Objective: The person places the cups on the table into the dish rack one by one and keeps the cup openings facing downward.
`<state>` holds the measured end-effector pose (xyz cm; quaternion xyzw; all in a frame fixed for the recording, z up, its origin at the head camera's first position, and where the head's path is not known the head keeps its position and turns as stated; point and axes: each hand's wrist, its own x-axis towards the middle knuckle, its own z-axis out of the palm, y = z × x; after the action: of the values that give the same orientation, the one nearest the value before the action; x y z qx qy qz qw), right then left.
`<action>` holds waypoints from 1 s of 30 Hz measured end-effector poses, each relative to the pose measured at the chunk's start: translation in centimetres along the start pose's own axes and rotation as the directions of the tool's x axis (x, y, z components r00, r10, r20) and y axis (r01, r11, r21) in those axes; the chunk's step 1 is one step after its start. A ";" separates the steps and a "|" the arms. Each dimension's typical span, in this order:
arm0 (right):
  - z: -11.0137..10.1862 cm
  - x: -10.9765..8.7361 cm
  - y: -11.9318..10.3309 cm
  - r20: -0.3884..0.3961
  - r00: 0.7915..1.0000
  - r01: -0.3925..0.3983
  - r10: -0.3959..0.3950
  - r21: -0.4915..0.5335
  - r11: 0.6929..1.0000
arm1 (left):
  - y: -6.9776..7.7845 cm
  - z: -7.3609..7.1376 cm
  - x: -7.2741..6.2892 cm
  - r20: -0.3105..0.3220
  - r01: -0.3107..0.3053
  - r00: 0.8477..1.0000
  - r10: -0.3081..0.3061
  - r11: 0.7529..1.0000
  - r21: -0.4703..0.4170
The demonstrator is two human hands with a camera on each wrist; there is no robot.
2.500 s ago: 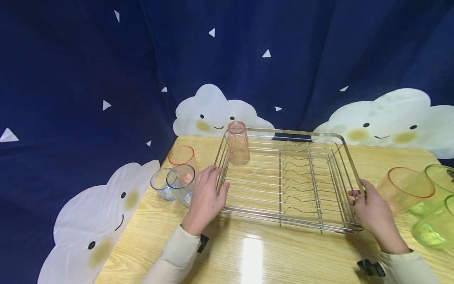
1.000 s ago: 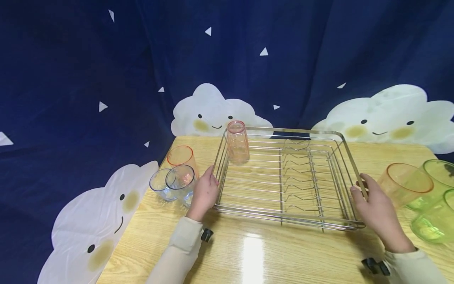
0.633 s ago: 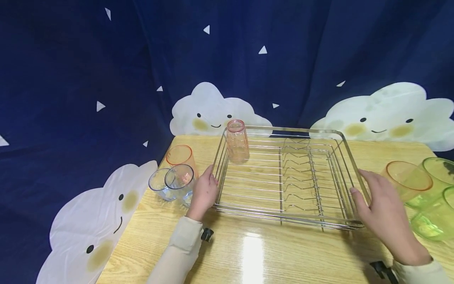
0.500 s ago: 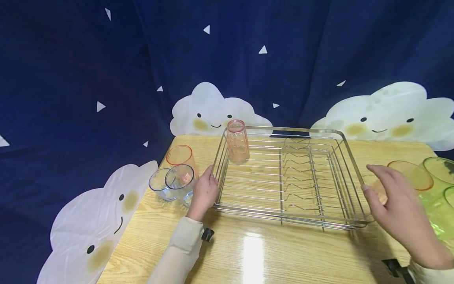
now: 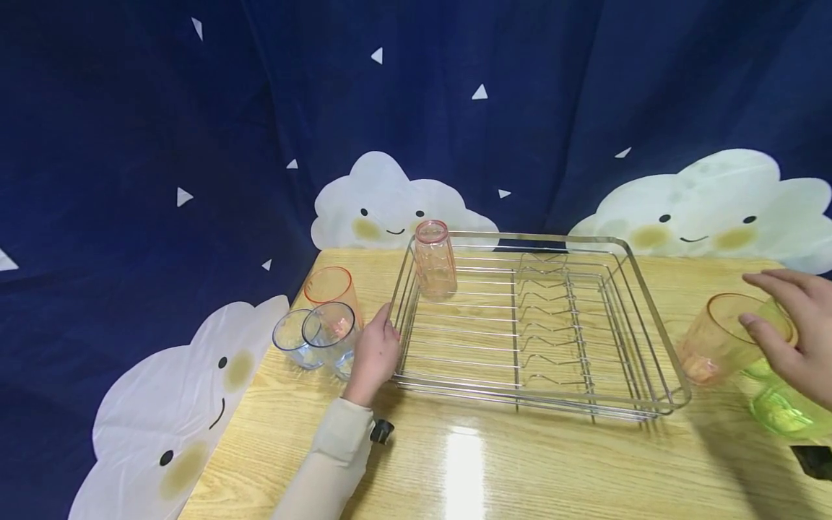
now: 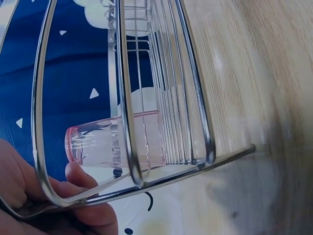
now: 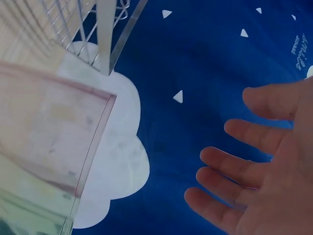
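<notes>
My left hand (image 5: 375,355) grips the left rim of a silver wire dish rack (image 5: 552,399); in the left wrist view its fingers (image 6: 93,214) curl round the metal. Inside the rack's back left corner a pink glass (image 5: 436,263) stands upside down. My right hand (image 5: 802,336) is over the glasses on the right, fingers spread and holding nothing. Just below and left of it stands an orange glass (image 5: 705,347), upright. Green glasses (image 5: 783,412) beside it are partly hidden by the hand. The right wrist view shows the spread fingers (image 7: 230,166) apart from the orange glass.
Left of the rack, two blue-rimmed glasses (image 5: 300,350) and an orange-rimmed glass (image 5: 334,285) stand close together, near the left hand. The wooden table (image 5: 416,469) runs back to a dark blue curtain (image 5: 416,108) with clouds on it.
The left hand first opened, then took hold of the rack's left rim again. The right hand let go of the rack's right side and moved right, over the glasses.
</notes>
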<state>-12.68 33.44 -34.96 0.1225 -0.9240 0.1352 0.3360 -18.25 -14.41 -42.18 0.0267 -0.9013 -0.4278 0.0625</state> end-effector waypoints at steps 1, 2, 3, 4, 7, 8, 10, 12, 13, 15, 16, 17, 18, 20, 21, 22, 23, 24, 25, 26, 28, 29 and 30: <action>0.1 0.0 0.3 0.004 1.000 -0.002 0.002 -0.003 1.000 | 0.0 0.0 0.0 -0.002 -0.005 1.000 0.005 1.000 0.004; 0.1 0.1 0.6 0.010 1.000 -0.004 0.004 -0.010 1.000 | 0.0 0.0 0.0 -0.002 -0.008 1.000 0.008 1.000 0.008; 0.1 0.2 0.9 0.021 1.000 -0.007 0.007 -0.016 1.000 | 0.0 0.0 0.0 -0.001 -0.010 1.000 0.010 1.000 0.008; 0.1 0.2 1.2 0.035 0.999 -0.010 0.011 -0.027 1.000 | 0.0 0.0 0.0 -0.001 -0.012 1.000 0.012 1.000 0.012; 0.2 0.3 2.1 0.080 0.997 -0.020 0.024 -0.050 0.999 | 0.0 0.0 0.0 0.004 -0.006 1.000 0.006 1.000 0.012; 0.2 0.4 2.3 0.094 0.995 -0.023 0.027 -0.053 0.998 | 0.0 0.0 0.0 0.006 -0.004 1.000 0.004 1.000 0.011; 0.4 0.5 2.8 0.108 0.994 -0.023 0.030 -0.059 0.998 | -0.1 0.0 0.0 0.011 0.001 1.000 -0.001 1.000 0.010; 0.6 0.6 3.1 0.108 0.994 -0.025 0.031 -0.058 0.998 | -0.1 0.0 0.0 0.013 0.008 1.000 -0.008 1.000 0.009; 0.7 0.6 3.2 0.109 0.993 -0.027 0.034 -0.060 0.998 | -0.1 0.0 0.0 0.013 0.010 1.000 -0.010 1.000 0.008; 0.9 0.7 3.4 0.123 0.992 -0.028 0.036 -0.069 0.997 | -0.1 0.0 0.0 0.011 0.013 1.000 -0.013 1.000 0.003; 1.0 0.7 3.5 0.141 0.989 -0.031 0.042 -0.073 0.997 | -0.1 0.0 0.0 0.009 0.013 1.000 -0.013 1.000 0.001; 1.2 0.7 3.7 0.163 0.986 -0.032 0.045 -0.084 0.996 | -0.1 0.0 0.0 0.005 0.011 1.000 -0.011 1.000 0.000; 1.3 0.7 3.8 0.188 0.981 -0.033 0.050 -0.096 0.995 | -0.1 0.0 0.0 0.003 0.009 1.000 -0.009 1.000 -0.003; 1.7 0.6 4.0 0.238 0.970 -0.022 0.049 -0.115 0.993 | -0.1 0.1 0.0 0.003 0.007 1.000 -0.007 1.000 -0.011; 1.9 0.5 4.2 0.260 0.964 -0.020 0.051 -0.123 0.992 | -0.2 0.2 0.0 0.003 0.006 1.000 -0.006 1.000 -0.011; 2.0 0.4 4.3 0.280 0.958 -0.017 0.055 -0.135 0.991 | -0.2 0.2 0.0 0.005 0.006 1.000 -0.006 1.000 -0.014; 2.1 0.3 4.5 0.299 0.952 -0.017 0.062 -0.151 0.988 | -0.2 0.2 0.0 0.007 0.008 1.000 -0.008 1.000 -0.017; 2.2 0.2 4.7 0.314 0.947 -0.019 0.072 -0.167 0.986 | -0.1 0.2 0.0 0.010 0.010 1.000 -0.010 1.000 -0.024; 2.4 0.2 4.9 0.329 0.941 -0.019 0.080 -0.183 0.983 | -0.2 0.2 -0.1 0.013 0.011 1.000 -0.011 1.000 -0.027; 2.5 0.1 5.1 0.346 0.933 -0.022 0.095 -0.208 0.978 | -0.2 0.2 -0.1 0.014 0.011 1.000 -0.011 1.000 -0.026; 2.6 0.0 5.4 0.370 0.922 -0.022 0.117 -0.251 0.968 | -0.1 0.1 -0.1 0.014 0.011 1.000 -0.011 1.000 -0.029; 2.7 0.0 5.5 0.378 0.917 -0.021 0.125 -0.267 0.963 | -0.1 0.1 -0.1 0.012 0.009 1.000 -0.009 1.000 -0.027; 2.7 0.0 5.6 0.384 0.914 -0.018 0.129 -0.280 0.960 | -0.1 0.1 -0.1 0.011 0.008 1.000 -0.008 1.000 -0.026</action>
<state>-16.08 37.76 -37.92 0.0652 -0.9866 -0.0074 0.1491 -18.13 -14.44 -42.34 0.0274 -0.8959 -0.4399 0.0563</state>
